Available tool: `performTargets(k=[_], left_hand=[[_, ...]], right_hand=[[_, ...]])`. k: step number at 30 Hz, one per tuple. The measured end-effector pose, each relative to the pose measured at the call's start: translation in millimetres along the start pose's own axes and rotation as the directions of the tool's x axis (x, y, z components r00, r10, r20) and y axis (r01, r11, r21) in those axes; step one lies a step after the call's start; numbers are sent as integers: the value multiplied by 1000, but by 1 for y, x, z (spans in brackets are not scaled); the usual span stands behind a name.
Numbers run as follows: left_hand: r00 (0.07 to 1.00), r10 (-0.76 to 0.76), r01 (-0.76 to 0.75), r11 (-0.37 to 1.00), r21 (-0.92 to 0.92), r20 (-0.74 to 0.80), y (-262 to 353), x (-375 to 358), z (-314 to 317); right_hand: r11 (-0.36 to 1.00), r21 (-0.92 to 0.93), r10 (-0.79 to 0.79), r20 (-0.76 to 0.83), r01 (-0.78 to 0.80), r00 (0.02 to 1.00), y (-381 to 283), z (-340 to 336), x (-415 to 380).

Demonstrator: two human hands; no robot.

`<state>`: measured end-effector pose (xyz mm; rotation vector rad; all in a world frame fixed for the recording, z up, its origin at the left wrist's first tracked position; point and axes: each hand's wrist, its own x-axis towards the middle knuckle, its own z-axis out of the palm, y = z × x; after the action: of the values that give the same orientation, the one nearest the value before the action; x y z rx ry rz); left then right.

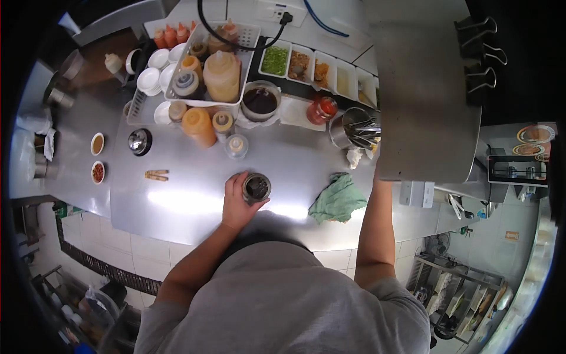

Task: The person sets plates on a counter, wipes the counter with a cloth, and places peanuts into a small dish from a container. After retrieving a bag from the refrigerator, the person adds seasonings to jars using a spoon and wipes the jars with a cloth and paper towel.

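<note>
My left hand (238, 202) is wrapped round an open glass jar (257, 187) with dark contents, near the front edge of the steel counter. My right arm reaches forward at the right, and the hand is hidden behind a large metal panel (430, 88). Between the jar and that arm lies a crumpled green cloth (338, 199). Beyond the cloth, a metal container (348, 128) holds several utensils beside a red-filled jar (322, 110).
A white basket (250, 44) of sauce bottles stands at the back left, with an orange bottle (199, 126) before it. Trays of toppings (299, 64) line the back. A bell (140, 142), clothespins (157, 175) and two small sauce bowls (97, 143) are on the left.
</note>
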<state>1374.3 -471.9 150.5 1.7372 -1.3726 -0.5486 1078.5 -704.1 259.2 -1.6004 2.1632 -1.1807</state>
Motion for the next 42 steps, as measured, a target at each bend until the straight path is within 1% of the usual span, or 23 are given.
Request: performTargets(k=[2,3,4,5,6,7,8,9,11,12,14,16,19,22,23,24,26,27,30,34,36,38,42], left_hand=[[1000,-9,9,1000,-9,-3,1,0,0],[1000,2,-2,1000,-30,-6,1,0,-1],[1000,13,-13,999,-31,-4,0,0,-3],[1000,27,-27,999,-35,-3,0,0,-3],[999,42,-42,998,-42,-3,1,1,-2],[998,60,-60,998,-28,0,0,2,-1],[997,74,-74,997,-13,5,-3,1,0],[996,85,-85,996,1,10,-4,0,1],[996,84,-84,996,5,-2,-5,-2,2],[996,84,-84,996,10,-7,-5,-2,1],[997,80,-80,997,4,-17,-1,-3,-1],[997,71,-70,997,11,-27,1,-3,-1],[997,57,-54,997,57,-55,1,-4,5],[991,68,-54,992,115,-119,-6,-7,12],[987,68,-53,992,110,-143,-9,-7,13],[983,71,-54,993,107,-168,-11,-6,12],[986,49,-35,995,88,-160,-8,-6,9],[987,35,-23,997,77,-159,-6,-6,9],[992,-12,21,997,73,-128,-3,-6,8],[989,-44,52,997,59,-141,0,-3,8],[986,-76,81,996,27,-147,-2,-2,9],[984,-94,97,995,8,-153,0,-1,9],[987,-70,75,997,30,-146,0,-1,9]], right_hand=[[984,-24,-180,-88,178,980,-28,-3,-30],[969,-3,-245,-80,245,966,-42,-2,-49],[980,85,-187,61,182,980,-51,4,-72],[986,164,-73,275,28,959,-56,12,-97],[968,196,45,474,-155,880,-60,23,-123],[839,440,-72,674,-321,735,-38,44,-140],[787,358,47,777,-503,628,-46,52,-160],[616,341,95,863,-710,497,-24,80,-182],[380,377,45,905,-845,424,-14,107,-219],[343,469,-9,868,-814,497,-28,102,-237],[465,573,-95,790,-674,606,-21,91,-255],[742,548,-196,728,-386,657,11,81,-246],[880,269,75,735,-391,673,14,58,-193],[903,404,-136,593,-146,794,-21,53,-156],[905,412,-283,388,109,877,-20,67,-148],[864,358,-433,168,355,885,-18,85,-141],[891,292,-386,83,348,919,-36,93,-128],[945,309,-180,218,107,959,-47,92,-121],[910,382,44,298,-162,954,-62,111,-103],[806,567,90,166,-170,982,-58,152,-81],[862,496,83,67,-105,994,-51,166,-76],[967,256,18,-61,-2,998,-56,166,-75],[952,307,-10,6,7,1000,-62,146,-88]])
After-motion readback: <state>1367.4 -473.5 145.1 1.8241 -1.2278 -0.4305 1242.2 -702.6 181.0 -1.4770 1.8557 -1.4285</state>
